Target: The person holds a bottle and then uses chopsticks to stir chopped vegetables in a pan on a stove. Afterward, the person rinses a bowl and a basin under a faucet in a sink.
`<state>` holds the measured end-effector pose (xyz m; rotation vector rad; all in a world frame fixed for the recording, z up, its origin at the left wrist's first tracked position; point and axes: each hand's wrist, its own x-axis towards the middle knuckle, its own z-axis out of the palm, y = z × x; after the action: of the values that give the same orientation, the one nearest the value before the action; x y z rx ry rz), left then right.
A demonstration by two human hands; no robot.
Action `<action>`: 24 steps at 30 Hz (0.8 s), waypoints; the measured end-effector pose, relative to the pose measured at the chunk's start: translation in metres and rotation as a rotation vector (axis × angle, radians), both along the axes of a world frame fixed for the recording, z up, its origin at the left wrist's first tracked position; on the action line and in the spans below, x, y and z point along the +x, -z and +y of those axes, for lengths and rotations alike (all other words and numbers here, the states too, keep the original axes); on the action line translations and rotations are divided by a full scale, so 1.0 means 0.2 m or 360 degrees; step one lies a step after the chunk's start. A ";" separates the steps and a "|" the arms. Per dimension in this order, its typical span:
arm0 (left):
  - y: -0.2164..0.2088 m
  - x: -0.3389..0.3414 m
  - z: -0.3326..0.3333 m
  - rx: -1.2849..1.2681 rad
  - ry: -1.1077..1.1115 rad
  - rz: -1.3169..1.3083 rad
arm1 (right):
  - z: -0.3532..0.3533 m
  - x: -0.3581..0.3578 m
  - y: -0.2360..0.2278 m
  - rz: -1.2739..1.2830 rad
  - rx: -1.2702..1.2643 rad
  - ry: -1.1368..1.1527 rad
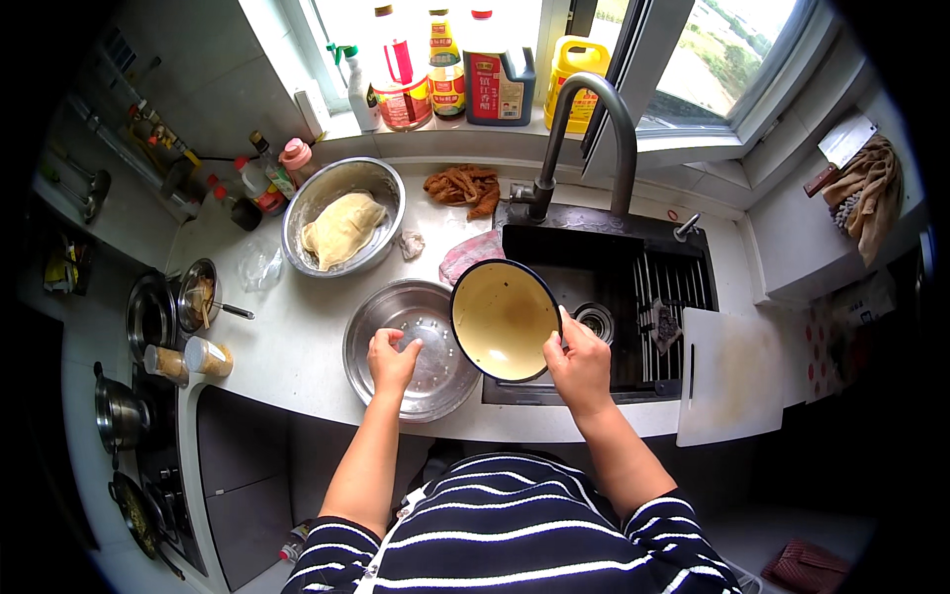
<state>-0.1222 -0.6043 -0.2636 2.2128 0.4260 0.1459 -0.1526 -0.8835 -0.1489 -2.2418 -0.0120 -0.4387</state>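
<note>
My right hand [579, 360] pinches the rim of a cream enamel bowl [505, 327] with a dark edge. The bowl is tilted, its inside facing me, between a steel basin [361, 371] and the black sink [594, 247]. Small whitish bits lie on the basin's bottom. Over that basin, my left hand [393, 362] has its fingers bent and the thumb apart, and I see nothing in it. Behind, a larger metal bowl [381, 178] holds a pale lump of dough [343, 230].
A grey faucet [623, 148] arches over the sink. A white cutting board [732, 376] leans at its right side. A brown rag [463, 188] and a pinkish cloth [470, 257] lie behind the basin. Bottles [500, 79] line the windowsill; jars [208, 356] stand at left.
</note>
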 end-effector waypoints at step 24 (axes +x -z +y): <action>-0.06 0.03 -0.15 0.0555 0.0236 -0.0649 | 0.01 0.00 -0.05 0.0014 -0.0026 -0.0020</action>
<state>-0.1166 -0.6352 -0.2517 2.4618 0.0080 0.6182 -0.1533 -0.8807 -0.1390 -2.2589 -0.0250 -0.4232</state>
